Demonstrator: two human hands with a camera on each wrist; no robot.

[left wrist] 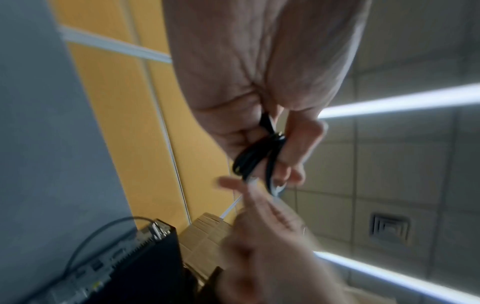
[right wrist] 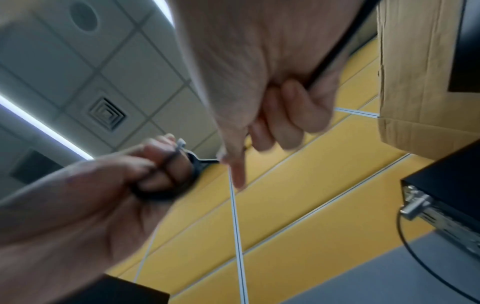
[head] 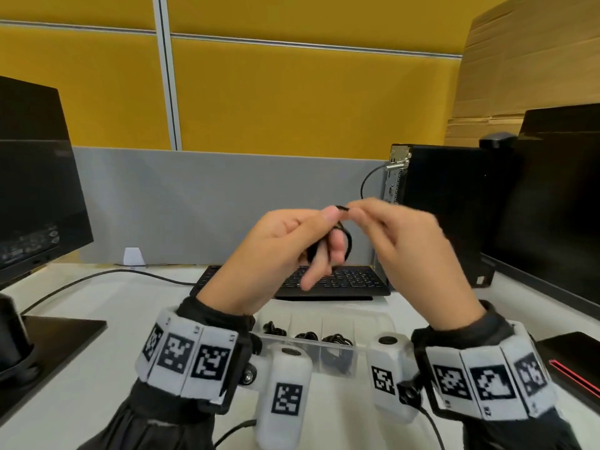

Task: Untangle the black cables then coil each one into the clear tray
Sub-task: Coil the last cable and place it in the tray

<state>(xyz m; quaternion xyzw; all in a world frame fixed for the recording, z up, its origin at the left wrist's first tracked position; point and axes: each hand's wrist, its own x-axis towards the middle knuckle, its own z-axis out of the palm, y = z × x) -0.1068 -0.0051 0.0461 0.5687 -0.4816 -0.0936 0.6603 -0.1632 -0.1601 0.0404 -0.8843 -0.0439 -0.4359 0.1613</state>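
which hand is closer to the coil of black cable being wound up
Left. The black cable coil is looped around the left hand's fingers, while the right hand sits beside it, pinching only the cable's free end.

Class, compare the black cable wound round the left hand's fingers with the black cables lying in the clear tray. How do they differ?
The black cable on the left hand is held up in the air, its end pinched by the right hand; the coiled black cables in the clear plastic tray lie untouched, bundled in separate compartments. All are thin and black.
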